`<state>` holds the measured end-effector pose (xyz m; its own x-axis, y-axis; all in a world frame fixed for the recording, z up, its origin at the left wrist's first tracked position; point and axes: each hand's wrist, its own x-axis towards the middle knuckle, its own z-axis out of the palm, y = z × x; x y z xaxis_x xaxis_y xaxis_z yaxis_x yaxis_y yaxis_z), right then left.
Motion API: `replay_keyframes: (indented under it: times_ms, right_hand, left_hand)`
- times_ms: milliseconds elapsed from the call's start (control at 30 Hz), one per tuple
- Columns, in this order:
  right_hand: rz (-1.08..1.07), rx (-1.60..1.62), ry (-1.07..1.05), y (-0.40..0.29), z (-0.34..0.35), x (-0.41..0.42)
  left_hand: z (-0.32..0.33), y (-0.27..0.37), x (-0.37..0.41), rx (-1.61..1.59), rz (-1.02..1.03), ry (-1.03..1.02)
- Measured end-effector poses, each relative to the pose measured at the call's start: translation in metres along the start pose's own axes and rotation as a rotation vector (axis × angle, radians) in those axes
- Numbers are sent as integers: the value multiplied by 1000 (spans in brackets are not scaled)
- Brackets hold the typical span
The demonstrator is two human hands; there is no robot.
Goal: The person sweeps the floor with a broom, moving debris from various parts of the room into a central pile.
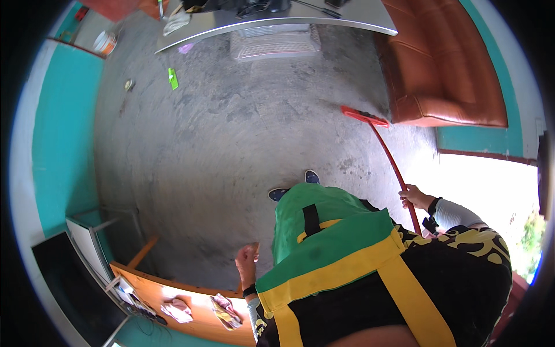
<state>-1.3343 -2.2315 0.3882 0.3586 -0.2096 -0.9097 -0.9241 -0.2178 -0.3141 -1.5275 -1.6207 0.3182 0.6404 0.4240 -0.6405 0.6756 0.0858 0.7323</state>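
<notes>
My right hand point(415, 197) is closed around the long red handle point(390, 158) of a floor-cleaning tool. Its flat red head point(364, 116), dark along the middle, lies on the concrete floor point(225, 147) beside the near corner of a brown sofa. My left hand point(248, 259) hangs at my side with its fingers curled, and I see no object in it. The green apron point(329, 247) with yellow trim covers my front. Beyond its hem, the toes of two dark shoes point(311, 177) show on the floor.
A brown leather sofa point(438, 65) stands at the far right, above a bright doorway point(485, 186). Ahead is a grey table point(360, 21). A bright green object point(173, 79) and a white bucket point(105, 42) are at the left. Behind my left hand, a wooden table point(197, 306) bears cloths.
</notes>
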Motion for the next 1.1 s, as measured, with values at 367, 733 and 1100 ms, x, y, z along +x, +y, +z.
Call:
replay_keyframes:
  times_ms: [367, 733, 1100]
  right_hand:
    - [-48, 601, -87, 17, -25, 13]
    - [-269, 724, -320, -102, 131, 5]
    - [8, 877, -200, -88, 158, 94]
  left_hand:
    - [35, 74, -14, 191, 126, -95]
    - [214, 329, -90, 358, 1189, -761]
    - [227, 320, -78, -27, 766, -1170]
